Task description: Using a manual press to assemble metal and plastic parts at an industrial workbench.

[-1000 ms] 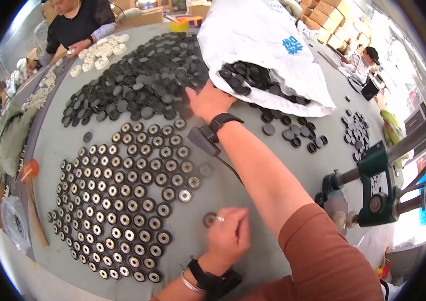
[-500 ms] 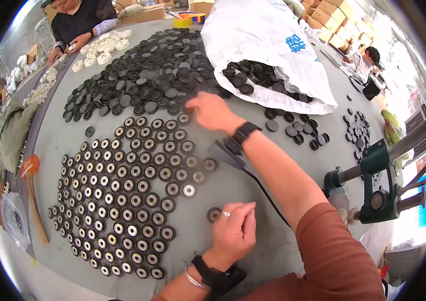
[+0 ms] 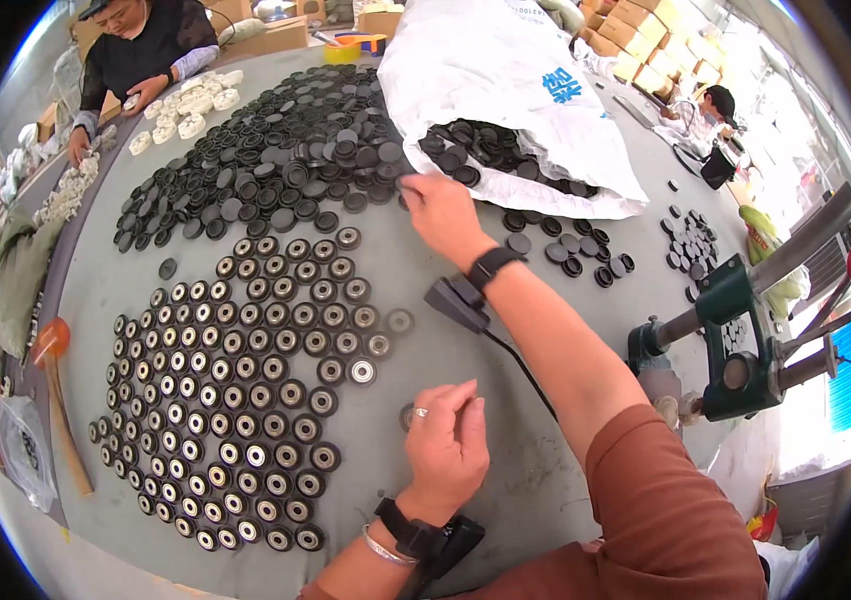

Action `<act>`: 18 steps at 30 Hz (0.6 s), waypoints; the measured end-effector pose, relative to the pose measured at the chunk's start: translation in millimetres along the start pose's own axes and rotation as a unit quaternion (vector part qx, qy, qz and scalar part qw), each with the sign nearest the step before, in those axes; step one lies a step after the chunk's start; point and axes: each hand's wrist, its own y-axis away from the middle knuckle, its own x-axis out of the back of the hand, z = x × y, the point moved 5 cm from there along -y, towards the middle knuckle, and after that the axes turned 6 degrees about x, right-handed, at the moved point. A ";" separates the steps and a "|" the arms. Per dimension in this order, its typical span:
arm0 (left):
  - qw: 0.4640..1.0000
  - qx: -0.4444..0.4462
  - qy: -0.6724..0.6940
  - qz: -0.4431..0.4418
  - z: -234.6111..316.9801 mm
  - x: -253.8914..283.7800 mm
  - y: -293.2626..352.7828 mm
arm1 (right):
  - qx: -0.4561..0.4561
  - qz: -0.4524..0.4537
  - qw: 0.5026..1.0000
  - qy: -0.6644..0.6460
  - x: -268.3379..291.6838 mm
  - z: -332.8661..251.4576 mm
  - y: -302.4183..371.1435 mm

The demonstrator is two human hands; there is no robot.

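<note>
Loose heap of round black caps (image 3: 265, 165)

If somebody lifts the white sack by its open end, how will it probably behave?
The white sack is probably floppy: its edge looks thin and creased. It may feel fairly heavy, since many round black pieces show inside. They could easily spill if it tilts, because the mouth gapes open.
</note>
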 end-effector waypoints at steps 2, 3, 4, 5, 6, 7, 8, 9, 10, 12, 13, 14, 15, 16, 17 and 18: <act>1.000 -0.011 -0.008 0.008 5.8 -0.3 -1.9 | 0.035 -0.002 0.999 0.014 -9.9 -2.6 -18.3; 0.999 -0.023 -0.020 0.017 7.1 1.3 -2.4 | 0.055 -0.051 0.992 0.098 -23.0 -3.4 -26.5; 0.999 -0.022 -0.020 0.018 7.0 1.3 -2.3 | 0.075 -0.097 0.975 0.184 -33.2 -1.9 -33.9; 1.000 -0.014 -0.008 0.015 5.8 0.7 -1.5 | 0.046 -0.143 0.964 0.219 -41.5 4.3 -36.2; 1.000 -0.006 0.001 0.015 4.2 1.8 -2.5 | 0.049 -0.144 0.965 0.216 -44.2 2.9 -40.7; 1.000 -0.004 0.000 0.018 3.9 3.1 -3.4 | 0.046 -0.152 0.968 0.196 -46.5 2.8 -43.5; 0.999 -0.024 -0.018 0.020 6.1 3.9 -4.0 | 0.042 -0.161 0.970 0.177 -47.6 3.8 -46.2; 0.999 -0.040 -0.031 0.018 9.8 2.3 -1.7 | 0.080 -0.145 0.974 0.157 -43.3 8.3 -47.1; 0.999 -0.036 -0.027 0.016 11.7 0.6 -4.9 | 0.077 -0.150 0.973 0.160 -40.8 16.4 -46.0; 0.990 -0.138 -0.032 0.004 21.7 1.8 -5.5 | 0.031 -0.008 0.996 0.089 -11.1 -1.8 -38.6; 0.992 -0.127 -0.017 -0.014 23.1 1.6 -2.2 | 0.036 0.040 0.999 -0.001 5.8 -13.7 -21.2; 0.992 -0.123 -0.015 -0.014 22.2 1.1 -2.3 | -0.051 -0.059 0.995 -0.054 18.2 -21.2 -10.7; 0.990 -0.141 -0.007 -0.024 23.1 -0.1 1.0 | -0.196 -0.098 0.955 -0.198 25.1 -26.4 11.7; 0.987 -0.160 -0.001 -0.032 24.6 -0.4 3.5 | -0.278 -0.135 0.892 -0.330 30.4 -37.1 35.1; 0.987 -0.158 -0.001 -0.031 25.3 1.0 4.4 | -0.352 -0.167 0.801 -0.454 32.9 -49.8 55.5; 0.983 -0.181 -0.005 -0.031 26.6 0.3 6.4 | -0.354 -0.170 0.801 -0.452 38.0 -57.8 67.2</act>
